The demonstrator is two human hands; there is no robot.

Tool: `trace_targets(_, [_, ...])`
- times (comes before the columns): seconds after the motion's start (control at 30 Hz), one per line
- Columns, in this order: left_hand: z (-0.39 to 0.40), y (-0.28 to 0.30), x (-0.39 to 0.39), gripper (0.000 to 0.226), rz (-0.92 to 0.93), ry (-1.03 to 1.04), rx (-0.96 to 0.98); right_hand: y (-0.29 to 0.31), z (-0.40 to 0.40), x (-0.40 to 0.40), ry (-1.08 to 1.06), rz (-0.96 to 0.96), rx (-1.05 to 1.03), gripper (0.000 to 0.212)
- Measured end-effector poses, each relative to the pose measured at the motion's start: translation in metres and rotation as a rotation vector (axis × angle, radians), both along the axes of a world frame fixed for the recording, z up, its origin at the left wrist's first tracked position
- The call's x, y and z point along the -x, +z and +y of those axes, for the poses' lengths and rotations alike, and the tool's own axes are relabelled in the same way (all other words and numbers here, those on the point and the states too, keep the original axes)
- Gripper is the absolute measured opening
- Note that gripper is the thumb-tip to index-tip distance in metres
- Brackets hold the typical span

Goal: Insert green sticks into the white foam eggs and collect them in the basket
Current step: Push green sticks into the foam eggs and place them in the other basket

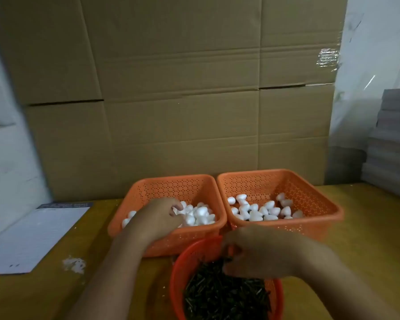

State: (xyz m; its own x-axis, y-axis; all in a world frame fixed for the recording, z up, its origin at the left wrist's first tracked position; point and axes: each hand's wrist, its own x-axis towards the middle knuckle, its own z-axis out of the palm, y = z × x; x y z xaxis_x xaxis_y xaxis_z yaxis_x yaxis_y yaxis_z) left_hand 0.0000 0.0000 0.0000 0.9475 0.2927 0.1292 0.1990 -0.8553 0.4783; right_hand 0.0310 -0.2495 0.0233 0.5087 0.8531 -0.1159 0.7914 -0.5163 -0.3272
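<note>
The left hand (158,218) reaches over the near rim of the left orange basket (134,199), its fingers curled down among the white foam eggs (200,214) piled there; whether they have closed on one I cannot tell. The right hand (261,252) hangs over the far rim of the round red basket (179,271) at the desk's near edge, fingers curled into the heap of dark green sticks (224,294), seemingly pinching some, though blur hides the grip. The right orange basket (319,199) stands touching the left one, with more eggs (256,210) scattered across its floor. Both stand close against the cardboard wall (171,88) at the desk's far edge. Open wooden desk (367,239) lies to the right. At the left edge rests a white sheet (32,239), with white crumbs (74,264) beside its near corner.
</note>
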Motion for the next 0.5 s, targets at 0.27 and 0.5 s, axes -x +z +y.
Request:
trace_targets(0.27, [0.006,-0.004,-0.002,0.031,-0.060,0.002,0.061,-0.025,0.019,0.004,0.034,-0.046,0.113,0.030])
trace_targets(0.5, [0.010,-0.005,-0.003,0.033,-0.166,-0.022,0.117,-0.033,0.019,-0.002,-0.015,-0.073,0.044,0.014])
